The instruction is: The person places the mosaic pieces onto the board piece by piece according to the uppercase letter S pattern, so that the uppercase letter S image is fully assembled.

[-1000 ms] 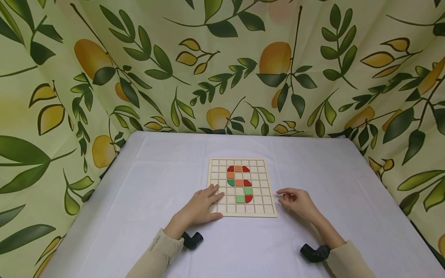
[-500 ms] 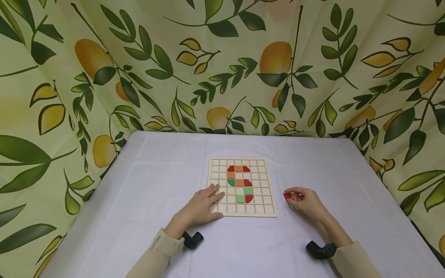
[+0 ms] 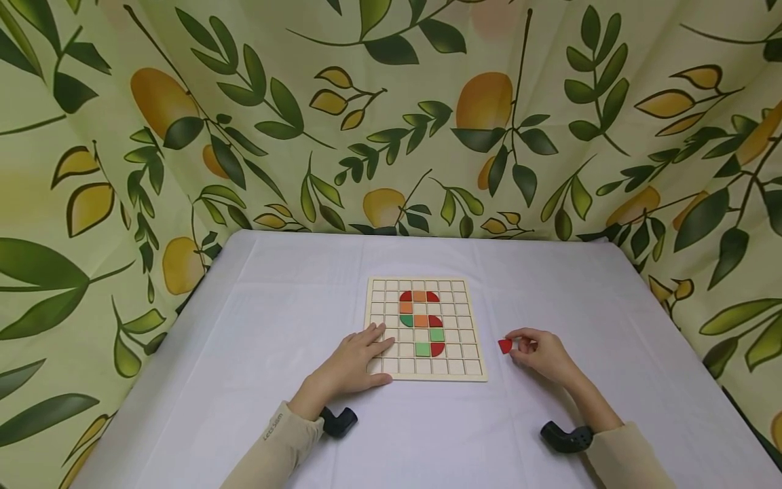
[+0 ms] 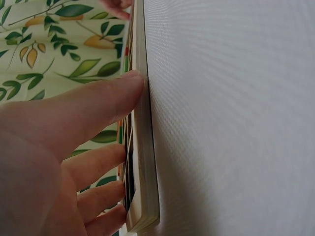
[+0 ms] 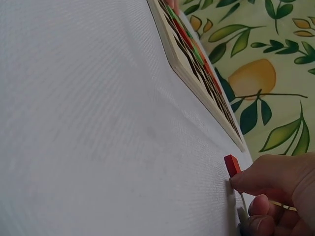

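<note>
My left hand [image 3: 354,360] lies with spread fingers over the front left corner of a wooden grid board [image 3: 440,379]. Its thumb [image 4: 129,91] touches the board's front edge in the left wrist view. Red, orange and green tiles [image 3: 421,321] form a curved, S-like figure in the middle cells. Just right of the board, my right hand [image 3: 540,353] pinches a small red tile [image 3: 504,346] between thumb and index finger. In the right wrist view this tile [image 5: 232,165] stands out past the thumb tip, close over the cloth, and its rear end is hidden.
A white cloth [image 3: 275,292] covers the table under the board. Behind and at both sides hangs a curtain [image 3: 415,156] with fruit and leaf prints. Black curved devices [image 3: 565,438] sit at both wrists, below beige sleeves.
My right hand has moved slightly right, away from the board's edge. The red tile, not visible one second ago, now shows at its fingertips. My left hand and the board stay put.
</note>
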The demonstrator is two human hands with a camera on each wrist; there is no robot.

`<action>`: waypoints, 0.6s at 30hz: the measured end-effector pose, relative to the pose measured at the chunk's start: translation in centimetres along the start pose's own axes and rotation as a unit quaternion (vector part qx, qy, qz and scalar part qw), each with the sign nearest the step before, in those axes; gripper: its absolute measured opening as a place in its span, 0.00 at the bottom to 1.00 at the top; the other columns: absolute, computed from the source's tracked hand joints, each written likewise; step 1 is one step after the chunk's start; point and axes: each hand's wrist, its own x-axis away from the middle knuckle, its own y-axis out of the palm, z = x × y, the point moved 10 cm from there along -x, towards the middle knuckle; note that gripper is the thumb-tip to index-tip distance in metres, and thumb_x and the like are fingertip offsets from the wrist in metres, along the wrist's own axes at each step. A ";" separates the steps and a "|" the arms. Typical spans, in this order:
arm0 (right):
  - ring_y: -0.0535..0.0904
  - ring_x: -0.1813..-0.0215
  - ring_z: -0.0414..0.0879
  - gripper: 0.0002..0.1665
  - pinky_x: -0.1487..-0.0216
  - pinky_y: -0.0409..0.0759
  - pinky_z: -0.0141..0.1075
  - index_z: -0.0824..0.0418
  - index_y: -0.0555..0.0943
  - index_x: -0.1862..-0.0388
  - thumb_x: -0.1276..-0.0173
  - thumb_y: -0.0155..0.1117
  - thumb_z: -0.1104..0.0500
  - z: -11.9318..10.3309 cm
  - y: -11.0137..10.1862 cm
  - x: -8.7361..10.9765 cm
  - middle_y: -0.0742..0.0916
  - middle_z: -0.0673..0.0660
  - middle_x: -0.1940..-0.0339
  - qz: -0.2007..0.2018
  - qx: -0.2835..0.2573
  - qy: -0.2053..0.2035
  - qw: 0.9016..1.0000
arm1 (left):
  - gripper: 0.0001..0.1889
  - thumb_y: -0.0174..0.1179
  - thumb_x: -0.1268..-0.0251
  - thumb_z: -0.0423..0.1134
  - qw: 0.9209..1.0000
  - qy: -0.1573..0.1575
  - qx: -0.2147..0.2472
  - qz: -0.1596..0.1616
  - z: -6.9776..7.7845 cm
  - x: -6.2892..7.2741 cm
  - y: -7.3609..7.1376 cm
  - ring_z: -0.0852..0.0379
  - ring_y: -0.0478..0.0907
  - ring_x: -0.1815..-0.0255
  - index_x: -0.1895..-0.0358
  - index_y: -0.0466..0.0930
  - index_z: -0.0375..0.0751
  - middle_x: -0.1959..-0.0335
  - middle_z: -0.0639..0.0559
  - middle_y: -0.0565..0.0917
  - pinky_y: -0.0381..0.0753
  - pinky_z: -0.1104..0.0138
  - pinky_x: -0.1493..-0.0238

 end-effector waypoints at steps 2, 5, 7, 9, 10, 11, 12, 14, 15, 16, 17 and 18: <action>0.62 0.82 0.31 0.12 0.80 0.60 0.25 0.70 0.82 0.60 0.45 0.65 0.70 0.1 0.0 0.0 0.74 0.50 0.81 0.003 0.004 0.008 1.000 | 0.36 0.63 0.40 0.54 1.000 0.000 -0.001 -0.001 0.0 0.0 0.0 0.43 0.55 0.21 0.30 0.67 0.46 0.23 0.43 0.60 0.60 0.42 0.27; 0.62 0.81 0.32 0.11 0.80 0.61 0.25 0.69 0.83 0.61 0.44 0.66 0.69 0.3 0.0 0.0 0.74 0.51 0.81 0.005 0.006 0.025 1.000 | 0.36 0.63 0.40 0.54 1.000 -0.001 -0.001 -0.001 0.0 0.0 0.0 0.43 0.55 0.21 0.30 0.67 0.46 0.23 0.43 0.60 0.59 0.42 0.27; 0.63 0.81 0.33 0.10 0.80 0.61 0.26 0.69 0.83 0.61 0.44 0.67 0.68 0.3 0.0 0.1 0.75 0.51 0.81 0.005 0.007 0.033 0.999 | 0.36 0.63 0.40 0.54 1.000 -0.001 -0.003 -0.001 0.0 0.0 0.0 0.43 0.55 0.21 0.30 0.67 0.46 0.23 0.43 0.60 0.59 0.43 0.27; 0.63 0.80 0.34 0.11 0.79 0.61 0.26 0.68 0.83 0.61 0.43 0.68 0.67 0.3 0.1 0.1 0.75 0.51 0.81 0.004 0.007 0.035 0.999 | 0.36 0.63 0.40 0.54 1.000 0.000 -0.002 0.002 0.0 0.0 0.0 0.43 0.55 0.21 0.30 0.67 0.46 0.23 0.43 0.60 0.60 0.43 0.27; 0.63 0.80 0.33 0.11 0.79 0.62 0.26 0.68 0.83 0.61 0.44 0.69 0.66 0.3 0.1 0.0 0.75 0.51 0.80 0.003 0.007 0.032 0.999 | 0.35 0.63 0.40 0.54 1.000 0.000 -0.002 0.002 0.0 0.1 0.0 0.43 0.55 0.21 0.30 0.67 0.46 0.23 0.43 0.60 0.60 0.43 0.27; 0.63 0.80 0.33 0.11 0.79 0.62 0.26 0.68 0.83 0.61 0.44 0.69 0.66 0.2 0.1 0.0 0.75 0.51 0.80 0.001 0.005 0.028 1.000 | 0.35 0.63 0.40 0.54 1.000 0.001 -0.002 0.003 0.0 0.1 0.0 0.43 0.55 0.21 0.30 0.67 0.46 0.23 0.43 0.60 0.60 0.43 0.27; 0.63 0.80 0.33 0.12 0.79 0.62 0.26 0.68 0.83 0.60 0.44 0.69 0.66 0.1 0.1 -0.1 0.74 0.50 0.80 -0.002 0.004 0.022 1.000 | 0.35 0.63 0.40 0.54 1.000 0.002 -0.003 0.003 -0.1 0.1 0.0 0.42 0.55 0.21 0.30 0.67 0.46 0.23 0.43 0.60 0.60 0.43 0.27; 0.63 0.79 0.32 0.14 0.78 0.61 0.26 0.67 0.83 0.58 0.44 0.69 0.66 -0.2 0.2 -0.2 0.73 0.50 0.80 -0.011 0.001 0.008 1.000 | 0.35 0.63 0.40 0.54 1.000 0.005 -0.003 0.006 0.0 0.1 0.0 0.42 0.56 0.21 0.30 0.67 0.46 0.24 0.42 0.61 0.61 0.42 0.28; 0.62 0.79 0.31 0.14 0.77 0.61 0.26 0.67 0.83 0.57 0.44 0.69 0.67 -0.2 0.2 -0.2 0.72 0.49 0.81 -0.016 0.000 0.003 1.000 | 0.35 0.63 0.40 0.54 1.000 0.005 -0.003 0.006 0.0 0.1 0.0 0.42 0.56 0.21 0.30 0.67 0.46 0.24 0.42 0.61 0.60 0.42 0.28; 0.62 0.78 0.31 0.15 0.77 0.61 0.26 0.67 0.83 0.56 0.44 0.69 0.67 -0.3 0.3 -0.3 0.72 0.49 0.80 -0.021 0.000 -0.003 1.000 | 0.35 0.63 0.40 0.54 1.000 0.003 -0.004 0.004 0.0 0.1 0.0 0.42 0.55 0.21 0.30 0.67 0.46 0.23 0.43 0.61 0.60 0.43 0.27; 0.62 0.78 0.31 0.16 0.76 0.61 0.26 0.66 0.83 0.55 0.44 0.69 0.67 -0.3 0.4 -0.3 0.71 0.48 0.80 -0.027 -0.001 -0.006 1.000 | 0.35 0.63 0.40 0.54 1.000 0.002 -0.004 0.003 0.0 0.1 0.0 0.43 0.55 0.21 0.30 0.67 0.46 0.23 0.43 0.61 0.60 0.43 0.27; 0.62 0.77 0.31 0.16 0.76 0.61 0.26 0.66 0.83 0.55 0.44 0.68 0.67 -0.3 0.5 -0.4 0.70 0.48 0.80 -0.031 0.000 -0.009 0.999 | 0.36 0.63 0.40 0.54 1.000 0.001 -0.004 0.002 0.0 0.1 0.0 0.43 0.55 0.21 0.30 0.67 0.46 0.23 0.43 0.60 0.60 0.43 0.27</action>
